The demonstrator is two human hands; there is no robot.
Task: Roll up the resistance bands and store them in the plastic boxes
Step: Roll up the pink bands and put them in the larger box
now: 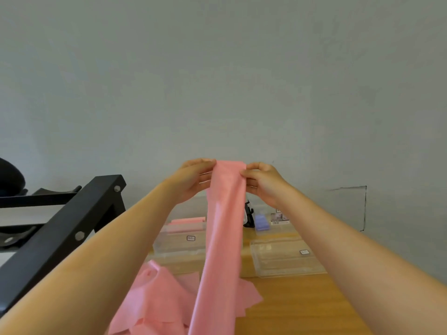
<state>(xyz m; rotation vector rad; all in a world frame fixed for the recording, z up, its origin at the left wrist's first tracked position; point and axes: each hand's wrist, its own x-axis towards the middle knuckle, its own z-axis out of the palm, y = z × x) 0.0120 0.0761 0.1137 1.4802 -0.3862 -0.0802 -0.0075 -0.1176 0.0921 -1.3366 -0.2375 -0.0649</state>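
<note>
A long pink resistance band [221,238] hangs from both my raised hands down to the wooden table [302,308]. My left hand [193,180] pinches its top left corner, and my right hand [262,181] pinches the top right corner. The band's lower part lies crumpled in a heap [154,301] on the table near me. Behind it stand clear plastic boxes: one on the left [179,245], with a folded pink band [186,224] in a box behind it. An empty clear box or lid [283,258] lies on the right.
A black metal frame [72,228] with bolts slants along the left side of the table. A small purple item [261,222] and a labelled clear box [278,220] sit at the back near the grey wall. A black object [248,213] stands behind the band.
</note>
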